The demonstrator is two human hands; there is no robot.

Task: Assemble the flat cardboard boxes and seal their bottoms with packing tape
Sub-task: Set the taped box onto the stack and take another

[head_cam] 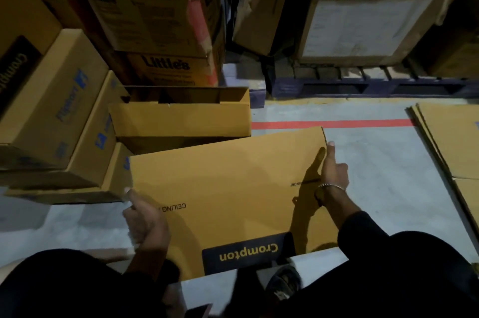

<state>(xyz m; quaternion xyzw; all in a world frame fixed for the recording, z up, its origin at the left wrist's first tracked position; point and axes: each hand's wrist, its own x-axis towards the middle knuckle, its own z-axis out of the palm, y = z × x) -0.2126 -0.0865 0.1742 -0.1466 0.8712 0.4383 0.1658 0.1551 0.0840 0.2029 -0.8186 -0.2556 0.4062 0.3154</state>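
A flat brown cardboard box [228, 188] with a dark "Crompton" label lies in front of me, held between both hands above the grey floor. My left hand [145, 219] grips its left edge, thumb on top. My right hand [333, 172] holds the right edge, thumb pointing up along it, a bracelet on the wrist. An assembled open box [181, 118] stands just behind the flat one. No packing tape shows.
Stacked assembled boxes [51, 100] sit at the left, worn cartons [155, 19] behind them. A pile of flat cardboard sheets [451, 141] lies at the right. Dark pallets [363, 84] carry cartons at the back. A red floor line [337, 123] crosses behind the box.
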